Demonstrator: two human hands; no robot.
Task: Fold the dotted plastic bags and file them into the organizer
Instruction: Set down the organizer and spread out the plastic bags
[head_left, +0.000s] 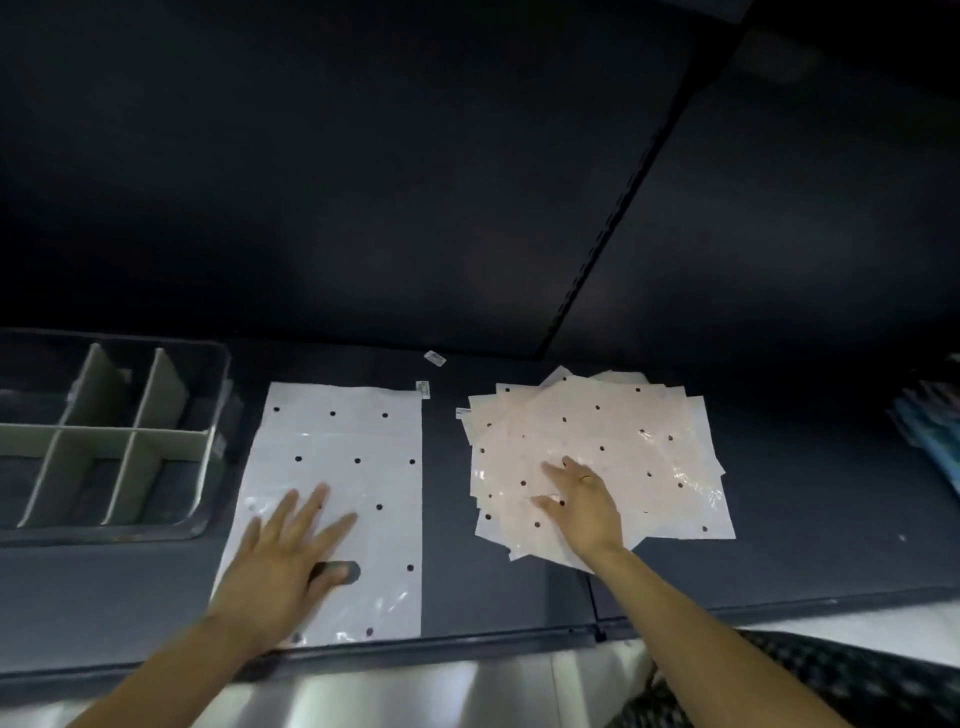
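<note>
One dotted plastic bag (358, 441) lies spread flat on the dark table, handle cut-out toward me. My left hand (283, 558) rests flat on its lower left part with the fingers spread. To the right sits a loose pile of dotted bags (644, 447), fanned out at different angles. My right hand (582, 493) lies on top of that pile, fingers stretched out toward the left. A dark organizer tray (208, 499) with grey dividers stands at the left; its compartments look bare.
The dark table (493, 582) ends at a front edge just below the flat bag. Two small white labels (434, 358) lie behind the bags. Blue items (935, 426) sit at the far right edge. A dark wall rises behind the table.
</note>
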